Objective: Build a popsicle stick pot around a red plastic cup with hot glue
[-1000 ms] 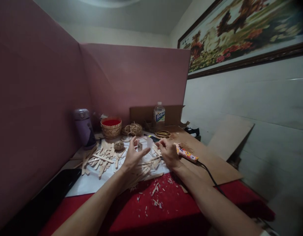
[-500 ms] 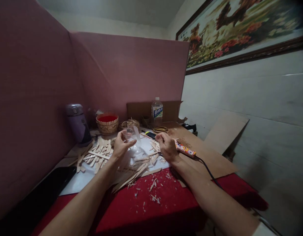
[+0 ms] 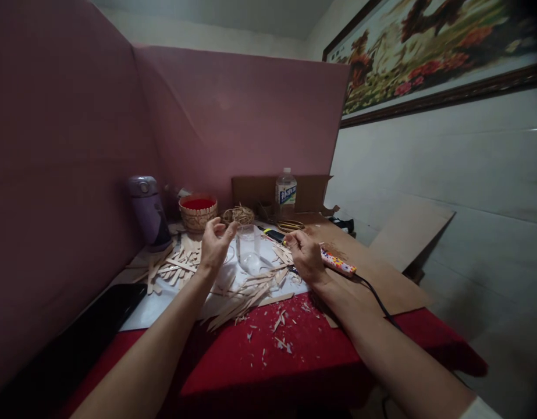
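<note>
A clear plastic piece (image 3: 251, 250), cup-like in shape, is between my two hands above the white sheet. My left hand (image 3: 216, 244) is at its left side, thumb and fingers curved apart near its upper edge; whether they touch it is unclear. To the right, my right hand (image 3: 305, 253) has its fingers curled together, and anything in them is hidden. A flower-patterned glue gun (image 3: 338, 263) with a black cord lies just right of that hand. Wooden sticks (image 3: 181, 265) are heaped left of my left hand, with more split sticks (image 3: 246, 297) below the clear piece.
Behind the hands are a purple flask (image 3: 149, 212), a stick-covered pot (image 3: 198, 214) with red inside, a twine ball (image 3: 238, 214), a labelled bottle (image 3: 287, 195) and scissors (image 3: 290, 225). Cardboard (image 3: 381, 285) lies at right. Wood scraps (image 3: 281, 343) dot the red cloth (image 3: 242, 378).
The view has shifted slightly. The clear piece now stands more upright and lower between my hands, and my left thumb has lifted away from its earlier place across it.
</note>
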The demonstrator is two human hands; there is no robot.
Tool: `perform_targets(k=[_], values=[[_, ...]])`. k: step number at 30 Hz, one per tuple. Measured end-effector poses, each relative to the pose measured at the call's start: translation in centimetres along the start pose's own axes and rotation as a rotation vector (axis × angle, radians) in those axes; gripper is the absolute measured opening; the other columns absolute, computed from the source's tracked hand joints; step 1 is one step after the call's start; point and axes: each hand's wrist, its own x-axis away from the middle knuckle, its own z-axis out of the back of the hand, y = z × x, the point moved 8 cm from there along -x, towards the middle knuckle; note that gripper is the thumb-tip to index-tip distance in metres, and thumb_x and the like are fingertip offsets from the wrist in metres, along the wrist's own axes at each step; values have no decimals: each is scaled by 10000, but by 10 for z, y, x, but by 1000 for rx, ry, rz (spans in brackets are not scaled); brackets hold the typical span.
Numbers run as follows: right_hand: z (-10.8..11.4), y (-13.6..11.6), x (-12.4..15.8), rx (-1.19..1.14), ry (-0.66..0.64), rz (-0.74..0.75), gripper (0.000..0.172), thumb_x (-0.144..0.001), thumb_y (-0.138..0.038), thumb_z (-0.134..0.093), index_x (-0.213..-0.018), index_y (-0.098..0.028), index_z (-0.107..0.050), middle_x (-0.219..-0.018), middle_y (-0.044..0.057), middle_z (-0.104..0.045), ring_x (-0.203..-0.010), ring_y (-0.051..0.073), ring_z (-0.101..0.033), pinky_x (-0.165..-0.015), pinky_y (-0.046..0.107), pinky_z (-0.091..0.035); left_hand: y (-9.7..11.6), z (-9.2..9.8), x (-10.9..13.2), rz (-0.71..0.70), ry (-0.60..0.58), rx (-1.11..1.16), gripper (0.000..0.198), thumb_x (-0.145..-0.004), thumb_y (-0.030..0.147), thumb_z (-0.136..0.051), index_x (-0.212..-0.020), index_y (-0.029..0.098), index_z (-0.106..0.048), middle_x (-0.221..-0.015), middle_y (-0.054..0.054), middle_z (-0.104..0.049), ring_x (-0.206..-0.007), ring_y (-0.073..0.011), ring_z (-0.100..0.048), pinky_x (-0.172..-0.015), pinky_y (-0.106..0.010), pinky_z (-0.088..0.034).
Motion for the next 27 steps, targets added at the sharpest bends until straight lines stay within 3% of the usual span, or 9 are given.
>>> perform_targets(k=[3,6,7,9,12,14,17,25,27], values=[[1,-3,1,-4,8,2,336,-924,-417,-395,-733,-209,-576,-726,44,-637,-699,181,-573,-640,266,-390,31,4,1,-113,-68,-276,381,-718,454,-631,-961,161,-640,-798,-50,-656,-738,-203,-599,-712,-329,-456],[8,-2,-2,7,48,-14,349,-927,-424,-395,-736,-203,-587,-720,47,-640,-684,178,-568,-634,267,-385,40,-14,26,-130,-488,-480,248,-728,419,-612,-735,178,-672,-708,-61,-665,-680,-217,-598,-635,-319,-444],[12,-2,-3,8,73,-24,353,-929,-428,-394,-749,-199,-594,-723,50,-644,-682,178,-569,-634,267,-385,40,-18,42,-145,-608,-533,272,-729,436,-617,-785,179,-683,-773,-80,-690,-712,-232,-612,-653,-331,-453],[22,0,-5,3,130,-45,365,-932,-440,-391,-768,-192,-603,-732,56,-656,-683,177,-578,-631,265,-385,39,-16,72,-199,-676,-627,387,-790,481,-560,-1017,188,-672,-1045,-135,-688,-918,-283,-621,-784,-386,-464],[34,1,-7,0,205,-67,383,-932,-456,-394,-753,-188,-602,-728,62,-666,-678,176,-589,-613,259,-378,27,-20,119,-294,-807,-740,486,-844,459,-515,-1249,194,-563,-1361,-174,-520,-1231,-342,-470,-972,-465,-388],[38,1,-8,11,231,-77,392,-931,-462,-393,-748,-188,-606,-713,61,-665,-664,174,-587,-595,257,-368,18,-22,134,-309,-822,-793,441,-889,374,-455,-1290,208,-531,-1401,-150,-488,-1303,-329,-403,-1043,-486,-320],[37,3,-9,41,206,-85,401,-933,-465,-383,-757,-188,-615,-694,55,-660,-646,171,-580,-580,255,-362,13,-27,136,-354,-826,-761,388,-907,252,-396,-1259,230,-558,-1323,-116,-557,-1242,-279,-470,-1050,-444,-328],[-6,0,-6,203,-230,45,163,-827,-253,-588,-675,-219,-635,-763,26,-675,-722,167,-594,-653,266,-384,-3,-46,104,-316,-755,-546,298,-825,143,-435,-908,250,-700,-949,-73,-683,-921,-228,-622,-845,-334,-451],[-11,0,-4,223,-286,59,149,-819,-210,-591,-680,-212,-645,-791,37,-674,-769,176,-597,-695,277,-395,-3,-44,95,-276,-646,-480,226,-808,174,-491,-825,252,-703,-880,-59,-680,-862,-219,-627,-808,-317,-455]])
